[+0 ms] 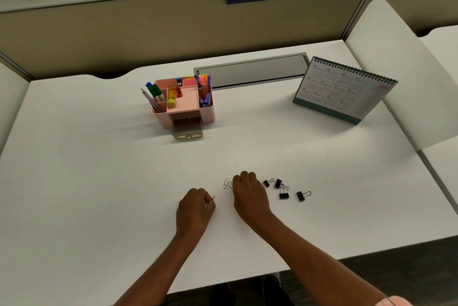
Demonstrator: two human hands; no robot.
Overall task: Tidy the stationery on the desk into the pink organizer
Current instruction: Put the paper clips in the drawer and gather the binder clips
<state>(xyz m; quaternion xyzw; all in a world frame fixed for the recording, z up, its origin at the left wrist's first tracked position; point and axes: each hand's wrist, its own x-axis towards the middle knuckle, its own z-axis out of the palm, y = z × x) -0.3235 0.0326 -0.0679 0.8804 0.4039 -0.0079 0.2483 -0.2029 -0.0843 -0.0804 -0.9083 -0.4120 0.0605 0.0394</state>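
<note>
Loose paper clips lie lower centre on the worktop, touching the curled right hand; whether it grips any is unclear. The left hand pinches a single clip. This looks like the gathering step; next, carry them to the pink organizer, upper centre.

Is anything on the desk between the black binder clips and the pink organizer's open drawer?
Nothing visible. Only bare desk lies between the binder clips and the pink organizer's drawer; the calendar stands off to the right.

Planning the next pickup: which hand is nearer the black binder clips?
Right. The right hand lies just beside the black binder clips, on their left; the left hand is farther left, holding a paper clip.
</note>
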